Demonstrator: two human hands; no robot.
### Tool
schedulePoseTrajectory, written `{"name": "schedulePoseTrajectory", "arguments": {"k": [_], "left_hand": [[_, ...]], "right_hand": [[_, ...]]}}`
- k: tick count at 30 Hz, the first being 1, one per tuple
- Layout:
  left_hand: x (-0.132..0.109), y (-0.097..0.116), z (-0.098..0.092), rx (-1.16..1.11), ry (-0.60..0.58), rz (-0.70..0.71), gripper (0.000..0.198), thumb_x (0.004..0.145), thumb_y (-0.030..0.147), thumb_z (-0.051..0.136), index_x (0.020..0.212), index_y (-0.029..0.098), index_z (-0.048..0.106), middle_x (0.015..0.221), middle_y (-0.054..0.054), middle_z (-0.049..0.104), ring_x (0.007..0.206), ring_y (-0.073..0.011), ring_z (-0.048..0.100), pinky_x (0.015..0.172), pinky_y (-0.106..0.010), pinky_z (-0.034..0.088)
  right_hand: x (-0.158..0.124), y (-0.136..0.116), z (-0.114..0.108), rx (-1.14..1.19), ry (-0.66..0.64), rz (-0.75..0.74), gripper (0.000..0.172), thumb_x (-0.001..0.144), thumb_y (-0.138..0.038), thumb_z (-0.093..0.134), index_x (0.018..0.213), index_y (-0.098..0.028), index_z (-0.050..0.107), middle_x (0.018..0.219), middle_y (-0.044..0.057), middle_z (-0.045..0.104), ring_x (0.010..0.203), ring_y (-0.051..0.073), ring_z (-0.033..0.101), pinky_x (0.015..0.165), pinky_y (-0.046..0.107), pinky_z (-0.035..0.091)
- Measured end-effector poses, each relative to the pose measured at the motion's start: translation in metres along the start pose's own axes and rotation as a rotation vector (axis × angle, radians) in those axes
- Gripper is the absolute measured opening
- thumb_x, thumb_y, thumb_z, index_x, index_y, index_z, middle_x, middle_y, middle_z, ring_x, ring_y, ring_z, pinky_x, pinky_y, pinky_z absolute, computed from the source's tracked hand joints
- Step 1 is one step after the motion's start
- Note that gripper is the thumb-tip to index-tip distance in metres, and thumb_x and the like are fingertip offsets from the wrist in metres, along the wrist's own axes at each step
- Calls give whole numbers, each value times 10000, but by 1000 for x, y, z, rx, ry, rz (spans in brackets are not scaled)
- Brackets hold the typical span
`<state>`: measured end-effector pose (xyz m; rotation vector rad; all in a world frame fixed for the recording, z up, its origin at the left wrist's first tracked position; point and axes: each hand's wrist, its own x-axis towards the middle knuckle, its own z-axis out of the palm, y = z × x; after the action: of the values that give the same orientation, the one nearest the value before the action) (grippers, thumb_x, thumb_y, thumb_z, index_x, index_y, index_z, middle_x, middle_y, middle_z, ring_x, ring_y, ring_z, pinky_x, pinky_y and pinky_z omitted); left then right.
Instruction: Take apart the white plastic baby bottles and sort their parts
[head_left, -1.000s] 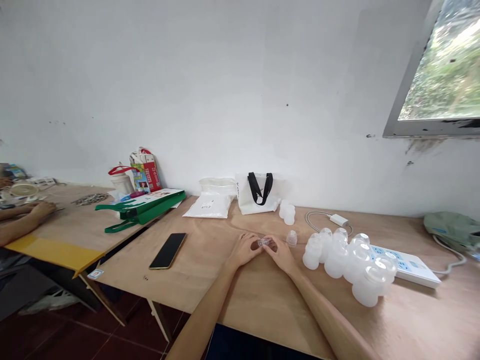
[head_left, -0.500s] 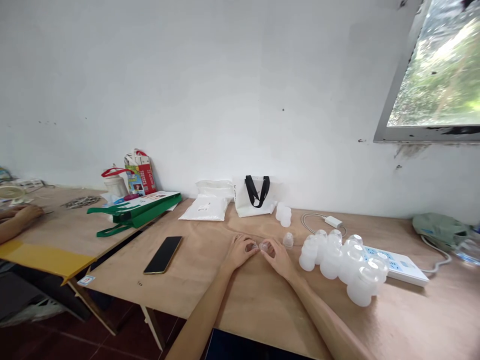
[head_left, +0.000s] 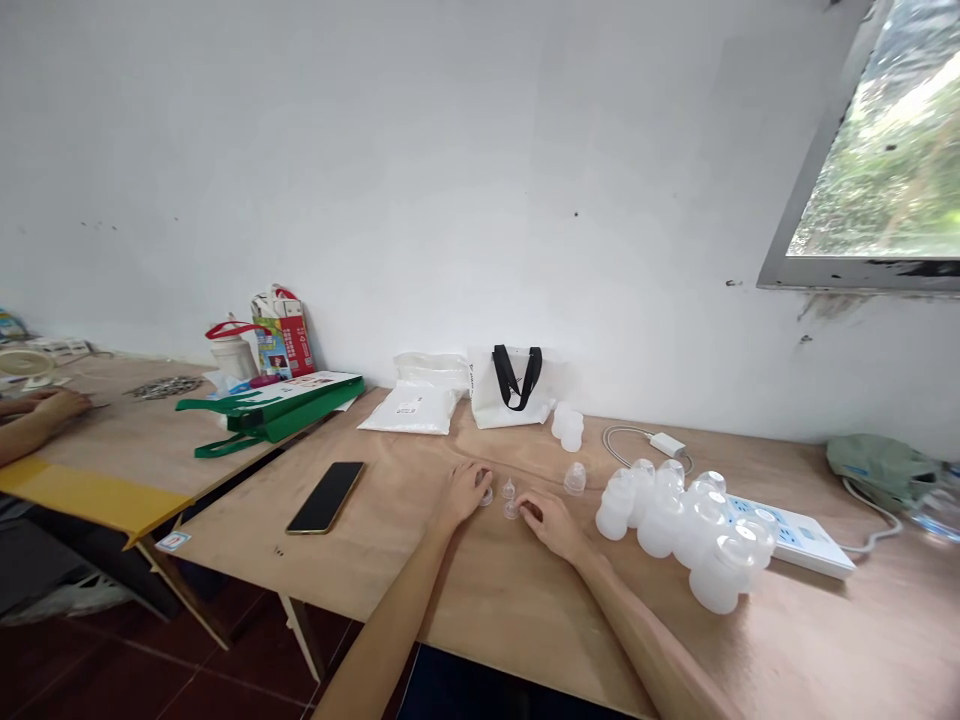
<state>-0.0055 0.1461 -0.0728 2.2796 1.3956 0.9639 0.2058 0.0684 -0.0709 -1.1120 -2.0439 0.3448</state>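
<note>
Head view, my left hand (head_left: 465, 494) over a small clear piece (head_left: 486, 497), my right hand (head_left: 547, 520) beside a clear teat (head_left: 510, 492) — can't tell if either's clamped — table (head_left: 517, 610) stretching to its front edge.

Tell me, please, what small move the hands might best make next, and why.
Perhaps the right hand could gently grasp the clear pointed piece: it stands tip up on the table, close beside that hand, while the left hand is at another small clear piece. Whether either hand grips anything is hard to tell.
</note>
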Motion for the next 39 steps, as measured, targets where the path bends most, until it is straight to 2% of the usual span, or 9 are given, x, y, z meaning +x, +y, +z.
{"name": "schedulePoseTrajectory", "arguments": {"k": [4, 9, 11, 15, 19, 23, 27, 34, 39], "left_hand": [[-1, 6, -1, -30, -22, 16, 325, 1006, 376, 402, 995, 227, 690, 1105, -52, 717, 1097, -222, 606, 1035, -390, 400], [-5, 16, -5, -75, -40, 14, 492, 1039, 511, 274, 987, 232, 676, 1051, -29, 723, 1027, -203, 629, 1024, -370, 407], [-7, 19, -7, -108, -66, 36, 483, 1030, 551, 287, 1044, 255, 670, 1094, -21, 715, 1055, -200, 623, 1034, -360, 404], [-10, 24, -9, -156, -151, 69, 475, 955, 638, 444, 1196, 277, 639, 1204, -40, 684, 1093, -224, 605, 1014, -356, 430], [-12, 30, -11, -151, -201, 66, 469, 937, 643, 473, 1144, 270, 668, 1138, -31, 713, 1020, -220, 634, 1000, -370, 445], [-13, 33, -12, -178, -206, 63, 490, 976, 629, 382, 1056, 274, 709, 1093, -36, 731, 1035, -226, 633, 1000, -376, 442], [-15, 30, -10, -140, -213, 75, 492, 896, 656, 538, 1189, 280, 660, 1148, -30, 713, 1044, -225, 626, 1006, -379, 422], [-15, 27, -7, -43, -244, 199, 465, 807, 581, 703, 1165, 286, 672, 1206, -25, 690, 1127, -257, 583, 1028, -401, 390], [-11, 26, -4, -150, -216, 105, 445, 888, 635, 557, 1085, 270, 718, 1113, -21, 725, 1046, -231, 616, 1017, -373, 421]], "right_hand": [[1, 2, -1, -50, 91, 47, 227, 880, -155, 430, 965, -238, 623, 928, 46, 644, 865, 223, 613, 819, 372, 507], [4, 20, -7, -310, 511, 218, 454, 853, -169, 446, 1301, -181, 518, 1394, 170, 471, 1323, 359, 414, 1073, 584, 350], [4, 31, -8, -359, 601, 283, 549, 845, -180, 463, 1394, -170, 441, 1490, 184, 378, 1405, 387, 319, 1112, 614, 291], [3, 51, -5, -244, 494, 390, 584, 833, -177, 436, 1416, -153, 414, 1405, 218, 453, 1313, 398, 463, 1045, 596, 397], [3, 53, 1, -173, 348, 342, 487, 876, -241, 444, 1360, -213, 489, 1252, 153, 587, 1148, 340, 602, 951, 505, 504], [5, 40, -1, -153, 373, 249, 457, 943, -333, 444, 1391, -244, 455, 1291, 119, 588, 1196, 304, 573, 989, 477, 485], [0, 25, -5, -171, 465, 187, 493, 966, -400, 448, 1418, -205, 411, 1297, 138, 586, 1224, 306, 542, 1042, 515, 437], [-32, 7, -13, -230, 148, 95, 384, 927, -292, 495, 1308, -247, 498, 1272, 107, 609, 1196, 292, 566, 998, 477, 483], [-33, -1, -19, -286, 227, 55, 347, 896, -203, 493, 1238, -242, 535, 1291, 117, 584, 1214, 300, 544, 1012, 504, 468]]}}
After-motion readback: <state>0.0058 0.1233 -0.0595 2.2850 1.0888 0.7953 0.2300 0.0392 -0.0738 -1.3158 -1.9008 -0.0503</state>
